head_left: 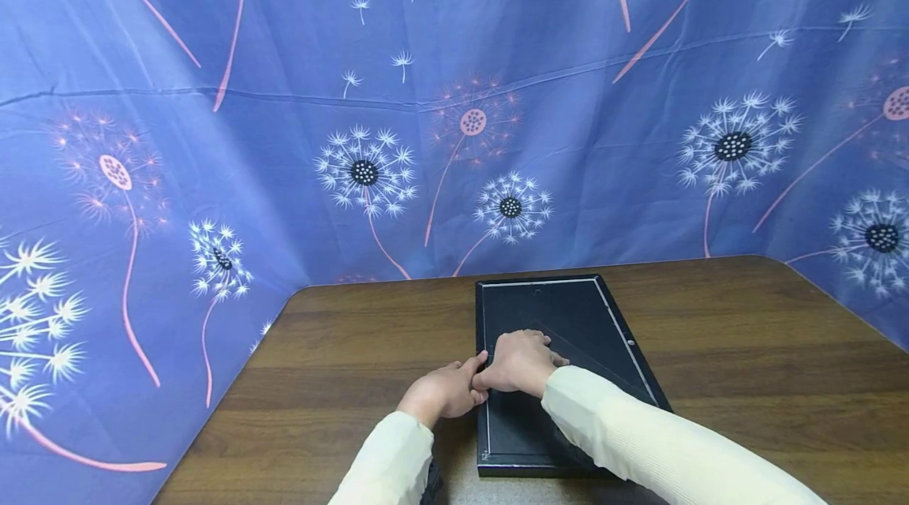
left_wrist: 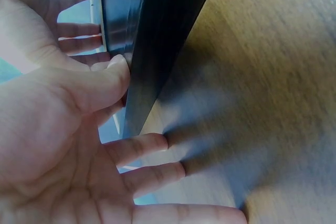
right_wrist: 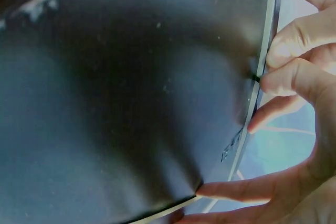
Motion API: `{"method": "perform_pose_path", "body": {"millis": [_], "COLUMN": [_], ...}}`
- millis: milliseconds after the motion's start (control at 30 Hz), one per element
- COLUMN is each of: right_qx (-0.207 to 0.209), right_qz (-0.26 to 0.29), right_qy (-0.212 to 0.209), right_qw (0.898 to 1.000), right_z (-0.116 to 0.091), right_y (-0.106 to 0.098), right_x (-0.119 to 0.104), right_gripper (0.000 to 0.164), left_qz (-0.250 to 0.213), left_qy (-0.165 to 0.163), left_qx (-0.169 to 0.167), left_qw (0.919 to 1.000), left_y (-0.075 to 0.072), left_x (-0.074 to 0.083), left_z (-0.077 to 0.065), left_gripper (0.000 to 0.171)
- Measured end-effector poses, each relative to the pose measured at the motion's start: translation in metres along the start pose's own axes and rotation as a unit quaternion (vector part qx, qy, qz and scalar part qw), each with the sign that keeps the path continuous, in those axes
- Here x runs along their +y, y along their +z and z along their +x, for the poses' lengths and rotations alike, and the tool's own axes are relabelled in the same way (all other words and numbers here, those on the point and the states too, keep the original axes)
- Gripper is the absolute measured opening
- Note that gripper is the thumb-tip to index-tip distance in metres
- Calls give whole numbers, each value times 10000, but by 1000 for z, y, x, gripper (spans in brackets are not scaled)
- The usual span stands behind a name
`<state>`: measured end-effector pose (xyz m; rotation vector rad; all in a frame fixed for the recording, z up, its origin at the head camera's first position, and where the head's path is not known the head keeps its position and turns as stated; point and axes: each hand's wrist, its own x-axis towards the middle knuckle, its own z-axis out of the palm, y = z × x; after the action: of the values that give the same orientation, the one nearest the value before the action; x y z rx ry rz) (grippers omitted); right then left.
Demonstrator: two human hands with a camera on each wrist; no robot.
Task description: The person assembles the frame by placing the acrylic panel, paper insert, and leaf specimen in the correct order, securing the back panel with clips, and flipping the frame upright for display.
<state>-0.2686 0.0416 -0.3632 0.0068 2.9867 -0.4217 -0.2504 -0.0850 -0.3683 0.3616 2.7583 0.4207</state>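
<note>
A black rectangular picture frame [head_left: 568,308] lies on the table, its dark back panel [right_wrist: 131,77] facing up with a thin pale line round it. At its left edge is my left hand [head_left: 443,392], the thumb [left_wrist: 113,80] against the frame's side and several fingers stretched toward the tabletop. My right hand [head_left: 518,363] rests over the panel with fingers spread on it. Its thumb [right_wrist: 286,80] touches the left edge beside a small dark tab [right_wrist: 255,78], close to the left thumb. What lies under the right palm is hidden in the head view.
The brown wooden table [head_left: 355,331] extends to both sides of the frame. A blue cloth [head_left: 582,158] with a dandelion print hangs behind and at both sides. A small metal piece [head_left: 630,342] sits on the frame's right border. Part of a dark object [head_left: 431,481] shows by the left sleeve.
</note>
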Motion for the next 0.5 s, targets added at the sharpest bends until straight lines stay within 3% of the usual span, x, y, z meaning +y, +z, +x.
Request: {"method": "perform_pose_path", "body": {"millis": [367, 500], "right_qx": [174, 196], "right_qz": [119, 164], "right_qy": [-513, -731], "right_qw": [9985, 9970], "right_z": [1, 0], "right_y": [-3, -5], "right_x": [5, 7], "right_gripper": [43, 40], "left_qz": [-23, 20], "left_qy": [-72, -64], "left_qx": [-4, -8], "left_qw": [10000, 10000], "left_y": [-2, -3], "left_x": [3, 3], "left_z": [-1, -2], "left_gripper": [59, 59]}}
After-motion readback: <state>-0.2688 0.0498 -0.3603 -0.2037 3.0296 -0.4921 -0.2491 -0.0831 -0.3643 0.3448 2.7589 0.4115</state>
